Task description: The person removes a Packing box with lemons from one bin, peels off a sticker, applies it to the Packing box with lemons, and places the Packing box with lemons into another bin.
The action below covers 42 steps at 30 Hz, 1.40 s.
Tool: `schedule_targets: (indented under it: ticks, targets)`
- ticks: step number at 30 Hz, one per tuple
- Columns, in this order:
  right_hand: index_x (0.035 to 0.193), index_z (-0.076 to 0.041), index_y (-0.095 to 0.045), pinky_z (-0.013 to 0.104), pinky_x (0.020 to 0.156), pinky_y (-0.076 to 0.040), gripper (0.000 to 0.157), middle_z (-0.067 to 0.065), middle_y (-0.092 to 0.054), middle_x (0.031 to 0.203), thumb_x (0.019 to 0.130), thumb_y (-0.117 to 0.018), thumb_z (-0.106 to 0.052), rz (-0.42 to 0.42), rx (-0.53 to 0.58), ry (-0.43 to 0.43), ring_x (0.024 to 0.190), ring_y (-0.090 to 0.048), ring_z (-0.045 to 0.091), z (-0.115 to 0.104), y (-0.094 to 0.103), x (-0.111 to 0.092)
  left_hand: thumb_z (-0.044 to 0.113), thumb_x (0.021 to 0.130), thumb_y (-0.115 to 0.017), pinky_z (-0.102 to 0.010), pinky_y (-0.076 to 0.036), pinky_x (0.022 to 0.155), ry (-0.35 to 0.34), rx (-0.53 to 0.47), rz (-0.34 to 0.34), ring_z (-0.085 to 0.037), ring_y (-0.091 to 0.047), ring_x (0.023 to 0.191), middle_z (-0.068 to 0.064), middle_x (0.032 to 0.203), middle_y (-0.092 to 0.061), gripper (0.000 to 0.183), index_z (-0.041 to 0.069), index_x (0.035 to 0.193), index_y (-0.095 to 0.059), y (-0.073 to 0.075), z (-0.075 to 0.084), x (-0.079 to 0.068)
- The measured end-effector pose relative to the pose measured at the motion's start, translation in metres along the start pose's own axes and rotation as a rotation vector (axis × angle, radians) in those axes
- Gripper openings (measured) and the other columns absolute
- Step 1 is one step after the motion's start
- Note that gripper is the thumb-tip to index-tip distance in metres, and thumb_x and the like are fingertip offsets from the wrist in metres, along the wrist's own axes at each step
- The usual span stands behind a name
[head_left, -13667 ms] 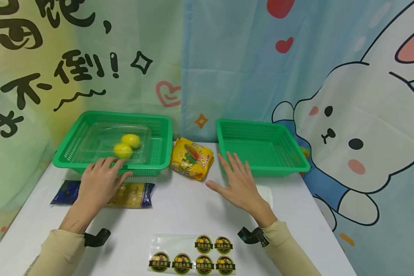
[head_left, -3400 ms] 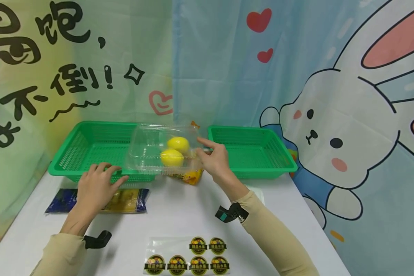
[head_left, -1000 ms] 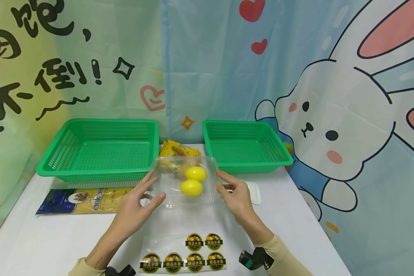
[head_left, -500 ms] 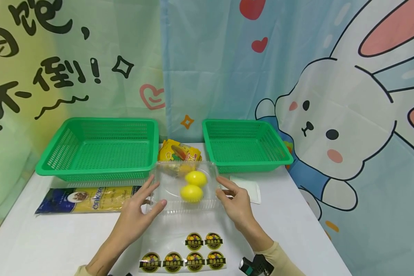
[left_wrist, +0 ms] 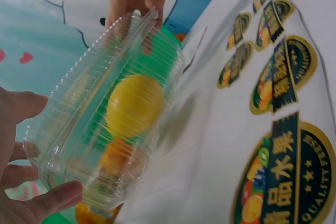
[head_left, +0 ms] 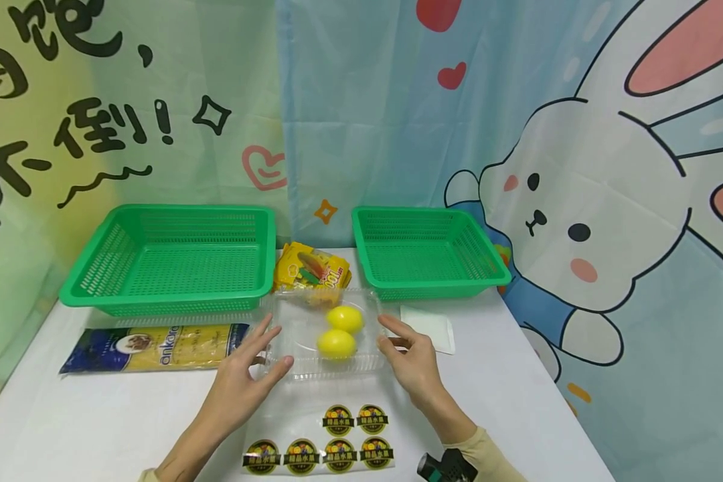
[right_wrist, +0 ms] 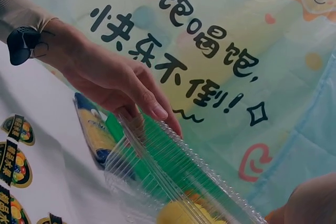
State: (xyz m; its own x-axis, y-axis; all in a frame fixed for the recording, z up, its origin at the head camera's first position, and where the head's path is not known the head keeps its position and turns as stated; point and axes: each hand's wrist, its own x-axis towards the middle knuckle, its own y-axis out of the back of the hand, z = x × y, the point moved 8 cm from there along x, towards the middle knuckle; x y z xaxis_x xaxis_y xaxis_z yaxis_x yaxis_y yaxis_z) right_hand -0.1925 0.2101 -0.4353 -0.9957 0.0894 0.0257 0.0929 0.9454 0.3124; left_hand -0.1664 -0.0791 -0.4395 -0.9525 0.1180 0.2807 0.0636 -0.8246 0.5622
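A clear plastic clamshell box (head_left: 298, 335) with two lemons, one (head_left: 345, 319) behind the other (head_left: 336, 343), is low over the middle of the table. My left hand (head_left: 247, 378) holds its left end, thumb at the near side and fingers round the end wall. At the opposite end, my right hand (head_left: 416, 365) pinches the edge between thumb and fingers. The left wrist view shows the ribbed box (left_wrist: 79, 114) between both hands. Just in front of the box lies a clear sheet of round fruit stickers (head_left: 301, 456).
Two green baskets stand at the back, a larger left basket (head_left: 169, 308) and a right basket (head_left: 440, 289). Between them a yellow snack packet (head_left: 313, 268) is partly behind the box. A blue-and-yellow pasta bag (head_left: 156, 348) lies left, a white packet (head_left: 430, 331) right.
The box with the lemons has come out of the left basket to the table's middle, then lower and nearer. My left hand has moved from the basket rim to the box; the right holds its end.
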Motion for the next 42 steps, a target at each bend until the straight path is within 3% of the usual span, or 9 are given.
schedule_targets:
  ticks: [12, 20, 24, 26, 30, 34, 36, 39, 42]
  targets:
    - [0.138, -0.004, -0.068, 0.019, 0.08, -0.055, 0.039, 0.013, -0.061, 0.149, 0.098, -0.069, -0.004, 0.008, 0.013, 0.004, 0.108, -0.069, 0.03, 0.019, -0.01, 0.003, 0.036, 0.098, -0.074, -0.045, -0.064, 0.082, 0.023, -0.029, -0.029, -0.036, -0.073, 0.109, -0.011, 0.167, -0.038, 0.062, 0.008, 0.15, -0.056, -0.009, -0.017, -0.001]
    - [0.136, -0.006, -0.07, 0.019, 0.081, -0.055, 0.038, 0.01, -0.062, 0.149, 0.098, -0.07, -0.006, 0.02, 0.005, 0.018, 0.111, -0.068, 0.03, 0.026, -0.015, 0.003, 0.033, 0.098, -0.075, -0.049, -0.064, 0.08, 0.012, -0.018, -0.024, -0.035, -0.075, 0.099, -0.014, 0.167, -0.038, 0.061, 0.004, 0.148, -0.057, -0.012, -0.022, -0.002]
    - [0.137, -0.007, -0.069, 0.021, 0.081, -0.056, 0.038, 0.009, -0.061, 0.149, 0.099, -0.07, -0.006, 0.017, -0.014, 0.027, 0.111, -0.068, 0.032, 0.028, -0.015, 0.003, 0.032, 0.098, -0.075, -0.053, -0.063, 0.084, 0.012, -0.012, -0.025, -0.036, -0.075, 0.099, -0.015, 0.167, -0.038, 0.061, 0.004, 0.148, -0.057, -0.013, -0.024, -0.002]
    - [0.139, -0.009, -0.068, 0.024, 0.084, -0.057, 0.039, 0.008, -0.06, 0.151, 0.1, -0.069, -0.009, 0.014, -0.043, 0.03, 0.113, -0.068, 0.032, 0.03, -0.016, 0.003, 0.032, 0.098, -0.075, -0.06, -0.058, 0.094, -0.004, 0.02, -0.015, -0.041, -0.072, 0.111, -0.015, 0.166, -0.039, 0.06, 0.004, 0.148, -0.057, -0.012, -0.023, -0.002]
    - [0.139, -0.013, -0.069, 0.037, 0.093, -0.056, 0.038, 0.006, -0.058, 0.154, 0.102, -0.07, -0.02, 0.06, -0.181, 0.13, 0.126, -0.063, 0.029, 0.024, -0.013, -0.004, 0.039, 0.102, -0.068, -0.068, -0.048, 0.104, -0.148, 0.189, 0.101, -0.048, -0.059, 0.13, -0.02, 0.16, -0.046, 0.056, 0.005, 0.146, -0.059, -0.007, -0.009, -0.008]
    - [0.123, -0.012, -0.077, 0.044, 0.097, -0.052, 0.025, 0.008, -0.066, 0.141, 0.098, -0.074, -0.016, 0.186, -0.336, 0.459, 0.125, -0.059, 0.027, -0.005, -0.011, -0.029, 0.044, 0.107, -0.057, -0.056, -0.052, 0.097, -0.425, 0.311, 0.337, -0.042, -0.065, 0.114, -0.02, 0.134, -0.068, 0.049, 0.002, 0.128, -0.071, 0.003, 0.023, -0.029]
    - [0.114, -0.011, -0.079, 0.038, 0.097, -0.053, 0.02, 0.007, -0.07, 0.127, 0.094, -0.076, -0.009, 0.205, -0.358, 0.638, 0.116, -0.061, 0.024, -0.019, -0.014, -0.045, 0.042, 0.108, -0.055, -0.048, -0.054, 0.092, -0.57, 0.314, 0.38, -0.034, -0.069, 0.103, -0.015, 0.118, -0.073, 0.045, 0.002, 0.117, -0.075, 0.001, 0.038, -0.042]
    - [0.109, -0.011, -0.079, 0.023, 0.084, -0.056, 0.022, 0.001, -0.072, 0.108, 0.09, -0.077, 0.0, 0.109, -0.331, 0.805, 0.097, -0.065, 0.016, -0.03, -0.026, -0.062, 0.039, 0.108, -0.053, -0.041, -0.056, 0.087, -0.707, 0.341, 0.277, -0.024, -0.069, 0.095, -0.005, 0.105, -0.074, 0.039, 0.008, 0.11, -0.077, -0.018, 0.051, -0.057]
    - [0.109, -0.012, -0.077, 0.016, 0.072, -0.057, 0.023, -0.003, -0.073, 0.101, 0.091, -0.077, 0.001, -0.049, -0.33, 0.811, 0.084, -0.066, 0.007, -0.025, -0.041, -0.069, 0.048, 0.105, -0.058, -0.039, -0.058, 0.088, -0.705, 0.449, 0.099, -0.019, -0.069, 0.101, 0.0, 0.11, -0.073, 0.041, 0.013, 0.115, -0.076, -0.043, 0.048, -0.065]
